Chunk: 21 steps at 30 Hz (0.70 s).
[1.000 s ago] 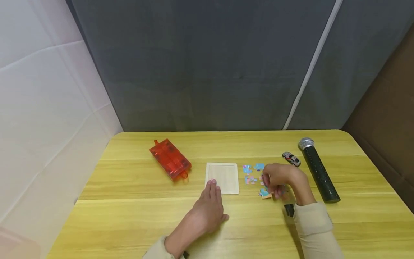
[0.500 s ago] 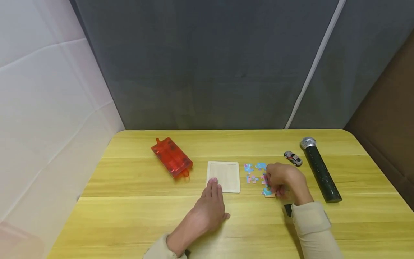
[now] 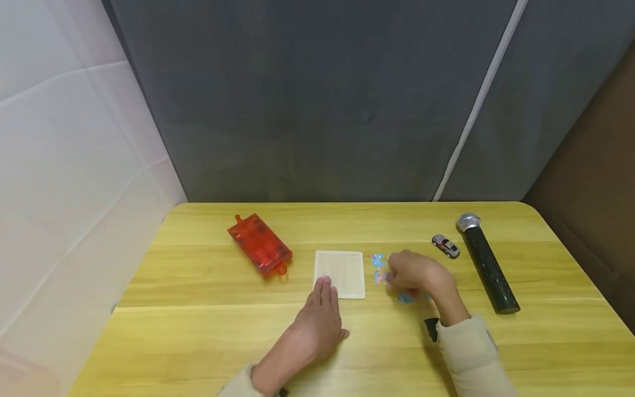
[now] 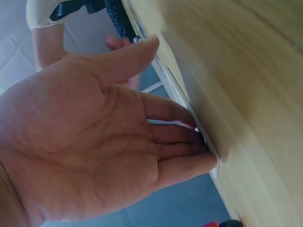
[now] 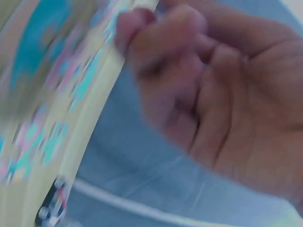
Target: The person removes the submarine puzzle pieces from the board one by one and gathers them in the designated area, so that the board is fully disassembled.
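Note:
My left hand (image 3: 317,322) lies with straight fingers on the lower left of a square, pale wooden puzzle tray (image 3: 349,270). In the left wrist view, the fingertips (image 4: 208,158) touch the tray's thin edge (image 4: 180,90). Over the jigsaw pieces to the right of the tray is my right hand (image 3: 416,273), fingers curled. Light-blue and pink pieces (image 3: 378,260) show at its left, and a teal piece (image 3: 407,298) below it; others are hidden. The right wrist view is blurred, with curled fingers (image 5: 165,66) near several pieces (image 5: 38,38). Whether they pinch one is unclear.
A red translucent case (image 3: 260,245) lies left of the tray. Beyond my right hand are a small toy car (image 3: 445,246) and a black microphone (image 3: 488,264) with a silver head. A grey cloth wall (image 3: 317,99) rises behind the table's far edge.
My right hand has shifted left over the jigsaw pieces, covering more of the upper ones. My left hand and the tray stay in place. The head view has shifted slightly.

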Each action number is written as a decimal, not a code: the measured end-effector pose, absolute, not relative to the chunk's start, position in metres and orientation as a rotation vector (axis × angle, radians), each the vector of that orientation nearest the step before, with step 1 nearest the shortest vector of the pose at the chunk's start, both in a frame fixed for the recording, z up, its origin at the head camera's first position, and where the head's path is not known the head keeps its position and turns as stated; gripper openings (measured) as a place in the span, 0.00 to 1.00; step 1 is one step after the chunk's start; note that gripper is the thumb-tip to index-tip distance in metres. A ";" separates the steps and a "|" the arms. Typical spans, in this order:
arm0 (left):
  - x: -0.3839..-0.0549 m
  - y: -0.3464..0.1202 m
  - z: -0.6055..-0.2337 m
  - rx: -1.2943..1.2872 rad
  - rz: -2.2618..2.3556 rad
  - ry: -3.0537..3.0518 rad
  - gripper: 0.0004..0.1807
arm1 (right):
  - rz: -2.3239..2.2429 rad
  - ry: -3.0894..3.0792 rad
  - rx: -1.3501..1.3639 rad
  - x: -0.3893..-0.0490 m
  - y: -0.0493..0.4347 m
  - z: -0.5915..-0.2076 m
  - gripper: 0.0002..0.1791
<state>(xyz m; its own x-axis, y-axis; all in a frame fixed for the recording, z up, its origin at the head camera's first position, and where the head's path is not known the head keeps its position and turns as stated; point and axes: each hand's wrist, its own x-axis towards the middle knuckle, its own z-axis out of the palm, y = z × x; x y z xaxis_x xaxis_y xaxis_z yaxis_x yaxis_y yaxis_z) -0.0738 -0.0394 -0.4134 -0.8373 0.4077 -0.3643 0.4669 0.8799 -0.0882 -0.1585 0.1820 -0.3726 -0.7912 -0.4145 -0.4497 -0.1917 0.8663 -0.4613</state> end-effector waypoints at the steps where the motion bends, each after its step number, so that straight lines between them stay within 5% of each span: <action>1: -0.073 -0.040 -0.413 0.648 -0.241 2.714 0.46 | -0.570 2.489 -0.539 -0.159 0.176 -0.373 0.15; 6: -0.070 -0.040 -0.405 0.656 -0.241 2.739 0.45 | -0.705 2.499 -0.912 -0.160 0.140 -0.381 0.05; 16: -0.071 -0.035 -0.419 0.638 -0.395 2.729 0.46 | -0.694 2.502 -1.150 -0.174 0.107 -0.450 0.21; 21: -0.083 -0.041 -0.457 0.680 -0.351 2.728 0.48 | -0.702 2.471 -1.048 -0.166 0.104 -0.430 0.16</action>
<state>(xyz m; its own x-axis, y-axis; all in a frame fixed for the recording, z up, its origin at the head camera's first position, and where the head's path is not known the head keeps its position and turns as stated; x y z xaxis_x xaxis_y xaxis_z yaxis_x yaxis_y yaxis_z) -0.0825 -0.0406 -0.4569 -0.8406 0.4134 -0.3501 0.4885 0.8578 -0.1599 -0.1661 0.1042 -0.4302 -0.6574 -0.7415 -0.1345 -0.5598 0.6000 -0.5715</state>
